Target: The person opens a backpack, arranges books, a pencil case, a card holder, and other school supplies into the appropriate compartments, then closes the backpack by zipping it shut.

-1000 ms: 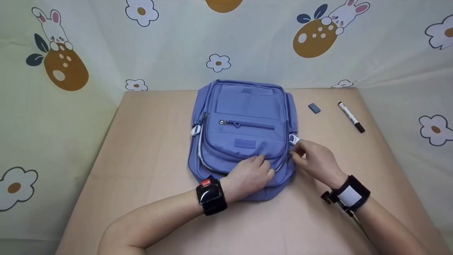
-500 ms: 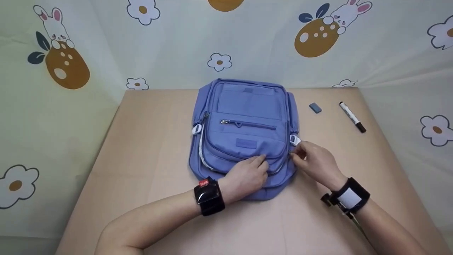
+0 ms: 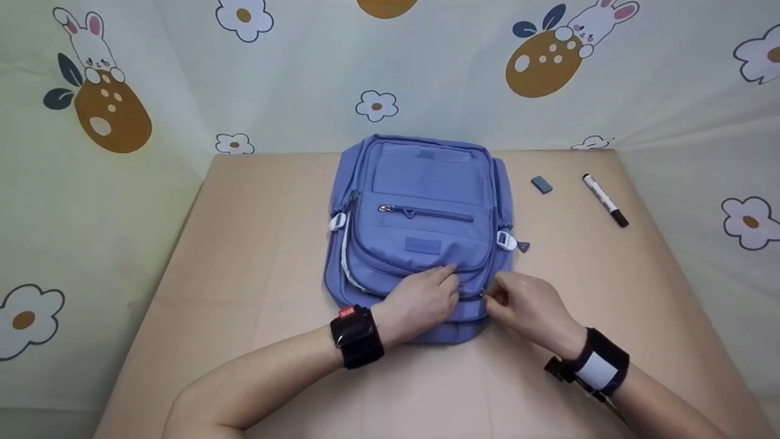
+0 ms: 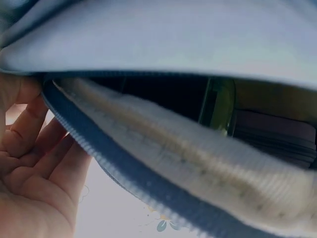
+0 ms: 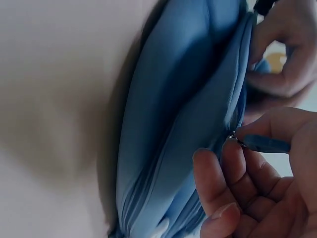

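Right hand (image 3: 530,312): closed in a pinch; blue pull (image 5: 267,144) held between thumb and fingertip, remaining fingers bent.
Slider (image 5: 232,135): seen right at the pinch, set at the compartment's lower right curve.
Left hand (image 3: 417,308): fingers bent at the compartment's front edge; fabric seems pinched there, exact hold partly hidden.
Zip (image 4: 116,153): parted along the stretch seen from the left wrist, pale lining (image 4: 208,168) exposed; contents dark, not identifiable.
Step in hand: slider judged to be worked along the curved track.
Done well: pull best kept low and in line with the teeth, direction turned gradually round the bend; edge best held taut just beside the slider, lining and fingertips kept clear. Snagged lining judged the main risk; if jammed, slider best backed off, not forced.
Backpack (image 3: 429,177): laid mid-surface, front up, top pointed away from the person.
Surface (image 3: 256,244): eraser-like block (image 3: 542,185) and marker (image 3: 605,200) placed right of backpack, apart from both hands.
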`<state>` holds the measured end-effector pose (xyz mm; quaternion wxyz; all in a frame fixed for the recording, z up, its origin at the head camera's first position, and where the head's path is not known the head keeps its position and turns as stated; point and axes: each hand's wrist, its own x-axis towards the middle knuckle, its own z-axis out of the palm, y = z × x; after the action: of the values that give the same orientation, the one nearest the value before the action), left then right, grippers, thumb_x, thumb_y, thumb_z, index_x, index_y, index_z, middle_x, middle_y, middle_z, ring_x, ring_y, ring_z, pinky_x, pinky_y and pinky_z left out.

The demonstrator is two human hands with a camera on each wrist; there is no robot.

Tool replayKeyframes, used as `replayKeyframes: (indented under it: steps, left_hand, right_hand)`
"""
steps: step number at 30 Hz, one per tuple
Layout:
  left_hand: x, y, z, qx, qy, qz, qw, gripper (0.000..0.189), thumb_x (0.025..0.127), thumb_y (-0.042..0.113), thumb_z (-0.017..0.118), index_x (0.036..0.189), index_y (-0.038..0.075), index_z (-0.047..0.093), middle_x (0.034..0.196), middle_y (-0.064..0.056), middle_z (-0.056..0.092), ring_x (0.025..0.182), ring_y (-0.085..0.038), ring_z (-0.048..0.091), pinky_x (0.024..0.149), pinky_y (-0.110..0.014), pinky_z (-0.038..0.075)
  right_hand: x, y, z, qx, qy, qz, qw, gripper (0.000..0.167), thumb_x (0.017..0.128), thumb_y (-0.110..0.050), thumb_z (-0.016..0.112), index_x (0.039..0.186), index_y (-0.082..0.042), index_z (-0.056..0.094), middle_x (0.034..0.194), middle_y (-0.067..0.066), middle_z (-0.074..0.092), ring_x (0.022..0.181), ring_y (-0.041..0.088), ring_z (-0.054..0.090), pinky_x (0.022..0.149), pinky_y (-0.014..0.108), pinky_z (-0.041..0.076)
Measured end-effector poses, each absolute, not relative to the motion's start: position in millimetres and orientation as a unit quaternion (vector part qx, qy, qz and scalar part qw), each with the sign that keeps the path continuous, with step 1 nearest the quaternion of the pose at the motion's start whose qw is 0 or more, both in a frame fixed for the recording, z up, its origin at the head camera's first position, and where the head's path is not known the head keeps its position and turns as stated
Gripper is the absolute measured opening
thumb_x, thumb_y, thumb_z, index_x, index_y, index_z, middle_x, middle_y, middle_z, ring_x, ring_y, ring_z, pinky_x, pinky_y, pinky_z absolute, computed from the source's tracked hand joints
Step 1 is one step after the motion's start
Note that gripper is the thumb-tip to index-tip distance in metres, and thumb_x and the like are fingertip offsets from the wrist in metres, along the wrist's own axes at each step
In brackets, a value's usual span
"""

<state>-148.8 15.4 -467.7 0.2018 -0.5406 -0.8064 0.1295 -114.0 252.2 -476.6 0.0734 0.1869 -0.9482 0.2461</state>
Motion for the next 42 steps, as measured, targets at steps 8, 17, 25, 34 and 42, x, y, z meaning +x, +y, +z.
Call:
replayKeyframes:
  steps: [8, 17, 25, 34, 42]
  left_hand:
    - [-146.0, 0.4, -465.6, -0.557, -0.792, 0.123, 0.219, 0.015, 0.092, 0.007, 0.061, 0.097, 0.012, 0.074, 0.118, -0.01, 0.066, 0.127, -0.027, 0.059, 0.107, -0.034, 0.047]
    - [-143.6, -35.0, -459.4, -0.553, -0.796, 0.139, 0.201, 0.018, 0.094, 0.006, 0.06, 0.105, 0.01, 0.074, 0.141, -0.014, 0.059, 0.135, -0.031, 0.052, 0.11, -0.036, 0.043]
    - [-147.3, -52.8, -463.0, -0.548, -0.797, 0.137, 0.211, 0.017, 0.098, 0.01, 0.062, 0.107, 0.011, 0.076, 0.148, -0.012, 0.054, 0.138, -0.031, 0.049, 0.113, -0.037, 0.04]
    - [-153.9, -53.1, -466.8, -0.558, -0.788, 0.112, 0.234, 0.021, 0.102, 0.02, 0.06, 0.11, 0.009, 0.076, 0.143, -0.012, 0.058, 0.134, -0.03, 0.054, 0.11, -0.037, 0.044]
    - [-156.0, -54.4, -464.8, -0.562, -0.787, 0.091, 0.238, 0.018, 0.1, 0.017, 0.062, 0.11, 0.008, 0.075, 0.14, -0.012, 0.061, 0.132, -0.028, 0.056, 0.108, -0.036, 0.046]
  right_hand:
    - [-113.0, 250.9, -478.8, 0.178, -0.947, 0.258, 0.064, 0.016, 0.086, -0.016, 0.076, 0.08, -0.022, 0.062, 0.071, -0.013, 0.054, 0.061, 0.004, 0.048, 0.054, 0.025, 0.042]
    - [-112.3, 253.8, -471.7, 0.173, -0.943, 0.272, 0.079, 0.016, 0.085, -0.014, 0.075, 0.081, -0.023, 0.062, 0.075, -0.013, 0.055, 0.065, 0.004, 0.051, 0.057, 0.026, 0.044]
    - [-111.8, 255.2, -470.0, 0.172, -0.94, 0.284, 0.082, 0.016, 0.086, -0.014, 0.075, 0.082, -0.023, 0.063, 0.076, -0.015, 0.055, 0.065, 0.003, 0.051, 0.057, 0.025, 0.044]
    - [-105.3, 248.5, -470.9, 0.166, -0.94, 0.29, 0.066, 0.017, 0.086, -0.013, 0.076, 0.082, -0.023, 0.063, 0.075, -0.014, 0.055, 0.064, 0.003, 0.05, 0.056, 0.025, 0.043]
    - [-97.3, 226.0, -471.4, 0.204, -0.933, 0.292, 0.059, 0.013, 0.086, -0.015, 0.078, 0.084, -0.023, 0.068, 0.076, -0.016, 0.059, 0.065, -0.001, 0.054, 0.057, 0.023, 0.047]
